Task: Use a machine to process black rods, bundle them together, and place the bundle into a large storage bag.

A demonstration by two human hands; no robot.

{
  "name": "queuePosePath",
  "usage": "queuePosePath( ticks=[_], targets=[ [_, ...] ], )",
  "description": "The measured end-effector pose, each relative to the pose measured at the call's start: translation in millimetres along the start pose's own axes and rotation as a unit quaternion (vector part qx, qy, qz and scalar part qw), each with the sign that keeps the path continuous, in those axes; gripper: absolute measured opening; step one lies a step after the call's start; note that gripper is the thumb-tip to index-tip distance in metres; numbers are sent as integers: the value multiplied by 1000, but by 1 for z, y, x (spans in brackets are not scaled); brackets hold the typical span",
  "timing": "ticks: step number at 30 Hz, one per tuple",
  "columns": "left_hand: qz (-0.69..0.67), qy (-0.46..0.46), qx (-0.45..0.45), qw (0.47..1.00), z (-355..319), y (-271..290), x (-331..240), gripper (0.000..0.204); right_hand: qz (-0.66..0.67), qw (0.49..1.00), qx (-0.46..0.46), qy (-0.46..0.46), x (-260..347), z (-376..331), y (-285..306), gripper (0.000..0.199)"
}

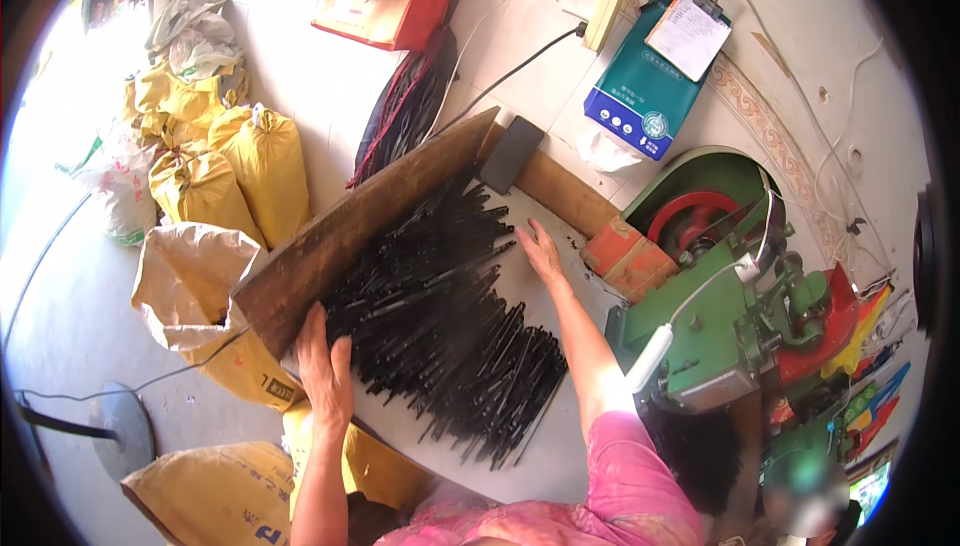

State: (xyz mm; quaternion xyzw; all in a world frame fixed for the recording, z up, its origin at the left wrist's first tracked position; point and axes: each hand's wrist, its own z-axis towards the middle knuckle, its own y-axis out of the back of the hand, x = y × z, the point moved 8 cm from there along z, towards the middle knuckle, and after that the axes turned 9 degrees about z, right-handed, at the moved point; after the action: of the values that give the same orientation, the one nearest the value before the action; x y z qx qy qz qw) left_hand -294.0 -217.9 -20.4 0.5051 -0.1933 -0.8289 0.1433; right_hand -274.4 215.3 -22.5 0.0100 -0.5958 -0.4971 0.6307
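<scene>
A wide pile of thin black rods (440,316) lies on a pale work table (400,426), most of them pointing roughly the same way. At the pile's left edge is my left hand (325,371), its fingers stretched out beside the rod ends and the wooden board. My right hand (543,251) is at the far right end of the pile, fingers extended and near or touching the rod tips. Neither hand is closed round anything. What exactly the rods are cannot be made out.
A wooden board (370,216) walls the table's left side; a dark phone (512,154) leans at its far corner. A green machine (690,326) with a red wheel stands right, beside a red brick (630,258). Yellow sacks (265,171) and an open sack (190,286) stand left.
</scene>
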Motion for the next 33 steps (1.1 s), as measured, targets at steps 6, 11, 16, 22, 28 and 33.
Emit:
queuePosePath(
  ticks=[6,11,16,22,28,33],
  targets=[
    [7,-5,44,999,0,0,-6,54,54,998,21,-5,2,42,-39,70],
    [-38,-27,69,997,2,0,-13,57,84,993,86,-8,16,56,-61,65],
    [-75,-38,100,991,0,-2,-13,59,69,987,116,83,28,64,-75,61],
    [1,7,-33,999,2,12,-6,63,70,974,191,101,47,47,-86,55],
    [16,35,34,999,5,-1,-4,64,81,950,270,132,76,13,-90,47],
    [31,40,34,998,-1,1,4,64,132,886,413,163,113,-23,-101,44]
  ],
)
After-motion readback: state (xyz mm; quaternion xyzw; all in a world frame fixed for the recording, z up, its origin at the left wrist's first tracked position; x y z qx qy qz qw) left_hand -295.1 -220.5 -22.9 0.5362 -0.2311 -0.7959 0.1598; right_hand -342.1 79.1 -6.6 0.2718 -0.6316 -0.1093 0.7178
